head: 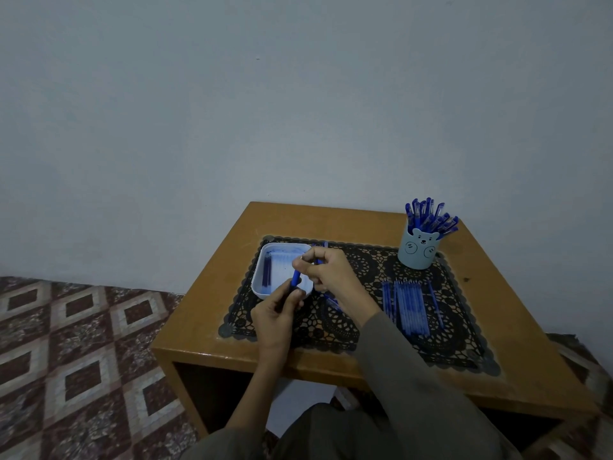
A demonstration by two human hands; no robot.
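room: pale blue-grey wall (298, 111), patterned tile floor (83, 343), small wooden table (212, 293) pushed against the wall
surface: black lace mat (368, 263) covers most of the tabletop
pen (294, 279): blue, held tilted over the near right corner of the white tray (257, 277), not touching the mat
left hand (277, 315): fingers curled round the lower barrel, holding it steady
right hand (328, 270): fingertips pinching the pen's upper end; cannot tell whether it twists a tip or pulls a refill, as the fingers hide that part
tray contents: a few dark blue sticks (266, 272) lie along the left wall, probably removed refills; ink smears on the floor of the tray
refill row (409, 307): many thin blue refills lie side by side on the mat, right of the hands and well apart from the tray
bear cup (418, 249): light blue, upright at the far right of the mat, packed with capped blue pens (431, 215)
loose parts: something blue shows under the right wrist (331, 298), too hidden to name
progress (judgement): early to middle. Only a few pieces are in the tray, one pen is being opened, and the cup is full and the refill row long, so most of the work looks left
next (judgement): separate the pen's end and drop the freed piece in the tray
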